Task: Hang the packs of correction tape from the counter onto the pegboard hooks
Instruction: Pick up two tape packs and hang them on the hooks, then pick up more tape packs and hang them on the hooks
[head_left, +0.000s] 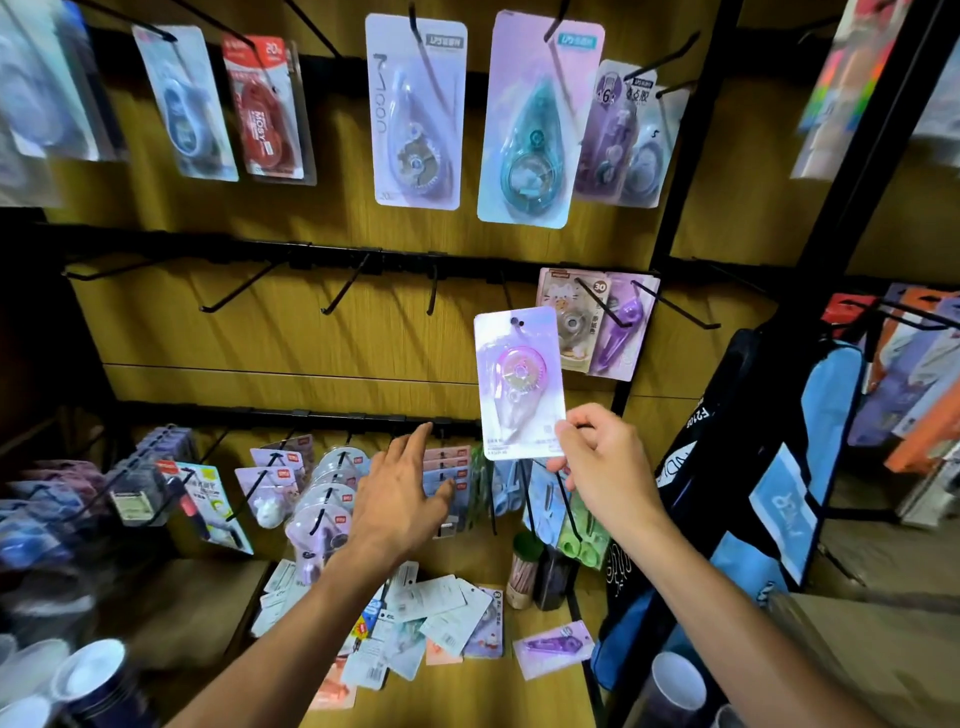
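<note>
Middle rail: four bare hooks (236, 293), open board between them; hung packs (597, 325) crowded its right end; lower rail full.

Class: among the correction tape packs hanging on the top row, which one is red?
The red pack, second from the left of the clear ones; its neighbours are blue, lilac and teal.

Red pack (265, 111) reads "MOSY" (also "20").
</note>
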